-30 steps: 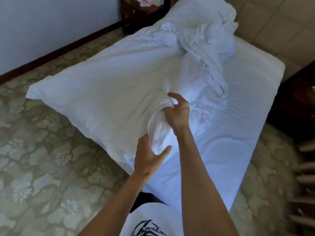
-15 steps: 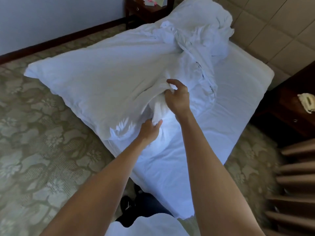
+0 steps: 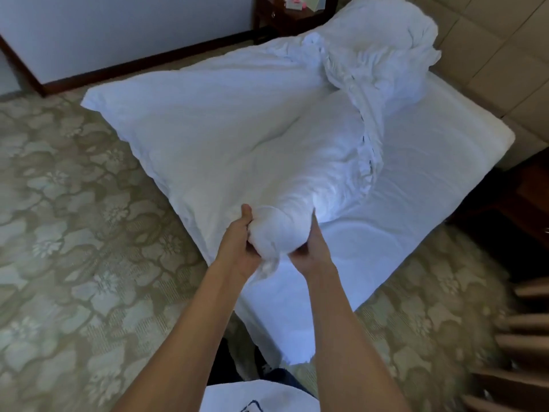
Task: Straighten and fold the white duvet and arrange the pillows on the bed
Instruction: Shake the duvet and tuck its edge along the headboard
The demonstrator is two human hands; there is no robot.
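- Nearest me, both grips have closed on one bunched end of the duvet (image 3: 225, 138). My left hand (image 3: 239, 243) wraps it from the left with the thumb up, and my right hand (image 3: 312, 248) cups it from the right and below.
- A second ago the right hand was pinching a fold further up the bed and the left was open, only reaching for the cloth. Now the two sit side by side, low and close to my body, with the wad drawn back towards the foot of the bed (image 3: 371, 248).
- I read that as a corner found and gathered. It should let me pull the duvet straight down the bed, but nothing is folded yet, so the task is at an early stage.
- The duvet lies slantwise on the bed. Its left corner sticks out over the carpet (image 3: 74, 233), and the far end is heaped and twisted at the head of the bed.
- The sheet on the right half of the bed lies bare.
- Count: two hands, one duvet, one bed.
- I cannot count any pillows. The heap at the far end may hide some, but I cannot pick one out.
- Furthest off stands one dark bedside stand (image 3: 285, 16) at the wall. A second piece of dark furniture (image 3: 523, 203) is on the right.
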